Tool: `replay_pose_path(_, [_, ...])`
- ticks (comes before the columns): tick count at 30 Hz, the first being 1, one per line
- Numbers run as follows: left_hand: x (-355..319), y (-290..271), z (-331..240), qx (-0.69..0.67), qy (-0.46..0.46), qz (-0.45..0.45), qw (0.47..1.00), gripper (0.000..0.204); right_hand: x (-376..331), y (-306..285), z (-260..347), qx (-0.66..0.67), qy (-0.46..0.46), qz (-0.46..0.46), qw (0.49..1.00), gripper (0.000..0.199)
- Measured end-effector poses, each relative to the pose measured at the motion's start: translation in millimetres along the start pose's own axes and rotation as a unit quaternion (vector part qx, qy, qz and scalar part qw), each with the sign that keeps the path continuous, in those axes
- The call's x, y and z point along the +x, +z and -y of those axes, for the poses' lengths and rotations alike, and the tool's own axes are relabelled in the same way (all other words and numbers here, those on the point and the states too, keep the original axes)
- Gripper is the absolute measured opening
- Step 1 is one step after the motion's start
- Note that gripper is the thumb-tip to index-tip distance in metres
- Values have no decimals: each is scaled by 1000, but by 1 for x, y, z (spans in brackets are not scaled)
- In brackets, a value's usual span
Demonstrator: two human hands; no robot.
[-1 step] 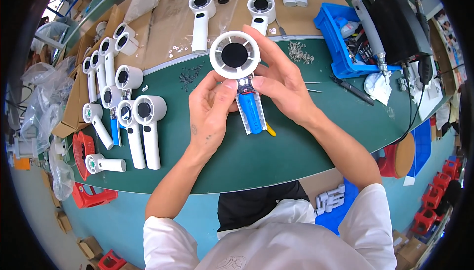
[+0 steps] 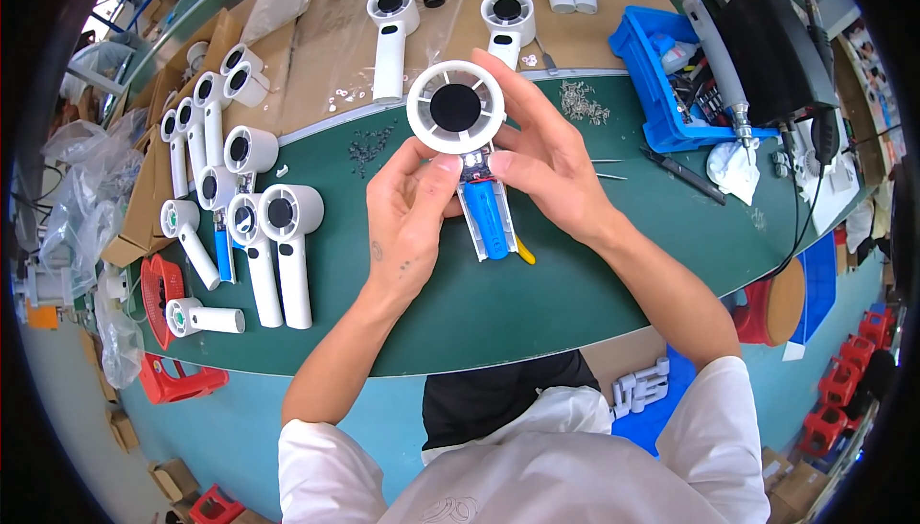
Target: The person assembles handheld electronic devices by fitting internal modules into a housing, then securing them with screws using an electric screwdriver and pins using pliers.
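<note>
Between my two hands is a white handheld fan with a round ringed head and a black centre. Its handle is uncovered, showing a blue battery in the white shell and a small circuit board just under the head. My left hand grips the fan from the left, thumb at the board's edge. My right hand holds it from the right, thumb by the board and fingers behind the head. A yellow-handled tool lies behind the handle, mostly hidden.
Several white fans stand and lie at the left on the green table. Dark screws and silver screws lie in piles beyond my hands. At the right are a blue bin, tweezers and a black device.
</note>
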State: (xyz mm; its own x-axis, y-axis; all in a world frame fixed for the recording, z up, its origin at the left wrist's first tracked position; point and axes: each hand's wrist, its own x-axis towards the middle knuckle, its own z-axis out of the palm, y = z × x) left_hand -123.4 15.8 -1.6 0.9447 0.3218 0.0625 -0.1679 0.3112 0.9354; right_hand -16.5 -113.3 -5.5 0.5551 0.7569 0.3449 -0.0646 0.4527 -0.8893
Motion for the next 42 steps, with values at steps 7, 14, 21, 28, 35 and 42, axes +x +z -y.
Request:
replay_pose_path(7, [1, -1, -1, -12, -3, 2, 1000, 29, 0, 5, -2, 7, -30, 21, 999, 76])
replay_pose_path(14, [1, -5, -2, -38, -18, 15, 999, 32, 0, 5, -1, 2, -27, 22, 999, 76])
replay_pose_path(21, [4, -4, -7, -36, -47, 21, 998, 40, 4, -6, 10, -430, -195, 16, 881, 80])
replay_pose_path(28, [5, -6, -4, -11, -57, 8, 998, 37, 2, -10, 16, -409, -133, 45, 902, 81])
replay_pose_path(35, [5, -8, -2, -21, -74, 3, 997, 35, 3, -11, 11, -416, -159, 44, 894, 81])
replay_pose_path(42, [5, -7, -3, -25, -71, 4, 997, 34, 3, -12, 11, -410, -161, 49, 897, 82])
